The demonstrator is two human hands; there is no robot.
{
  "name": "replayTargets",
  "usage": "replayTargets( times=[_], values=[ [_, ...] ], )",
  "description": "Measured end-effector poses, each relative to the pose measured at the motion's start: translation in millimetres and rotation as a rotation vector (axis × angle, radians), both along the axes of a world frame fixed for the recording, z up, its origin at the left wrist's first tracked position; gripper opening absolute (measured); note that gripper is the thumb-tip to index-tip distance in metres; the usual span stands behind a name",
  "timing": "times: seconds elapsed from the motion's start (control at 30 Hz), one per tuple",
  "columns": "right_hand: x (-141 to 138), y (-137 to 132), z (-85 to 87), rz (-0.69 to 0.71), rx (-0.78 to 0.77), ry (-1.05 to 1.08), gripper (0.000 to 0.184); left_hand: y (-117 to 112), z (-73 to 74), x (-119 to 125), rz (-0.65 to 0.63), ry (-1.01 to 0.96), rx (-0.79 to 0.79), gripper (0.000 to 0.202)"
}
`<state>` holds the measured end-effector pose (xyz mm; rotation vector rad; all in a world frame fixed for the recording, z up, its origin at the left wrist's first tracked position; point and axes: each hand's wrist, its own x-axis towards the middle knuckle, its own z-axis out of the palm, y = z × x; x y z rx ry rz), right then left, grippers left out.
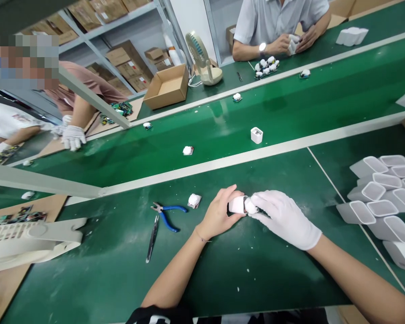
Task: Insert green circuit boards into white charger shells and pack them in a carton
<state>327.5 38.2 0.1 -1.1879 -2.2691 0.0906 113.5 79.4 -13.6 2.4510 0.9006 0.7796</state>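
Observation:
My bare left hand is closed around a small white plastic charger shell just above the green table. My right hand, in a white glove, pinches a white insert at the open end of that shell. Both hands meet at the middle of the near table. A small white wrapped part lies just left of my left hand. Blue-handled pliers and metal tweezers lie farther left.
Several empty white shells are stacked at the right. A green conveyor belt carries a finished white cube and small parts. A person across the belt handles parts; a gloved hand works at the left. A cardboard box and fan stand behind.

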Motion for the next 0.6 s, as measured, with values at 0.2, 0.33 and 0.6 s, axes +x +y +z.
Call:
replayTargets(
  times=[0.2,0.33,0.6],
  values=[
    [-1,-2,1.4,-0.003,0.108,-0.047,0.016,-2,-0.6,2,-0.023,-0.068,-0.013,0.075],
    [-2,-4,1.4,-0.002,0.098,-0.074,0.017,-4,-1.9,4,-0.058,-0.122,-0.014,0.071],
    [-7,-6,15.6,0.033,-0.934,0.817,0.059,-13,-0.8,13,-0.129,-0.23,-0.069,0.077]
  ],
)
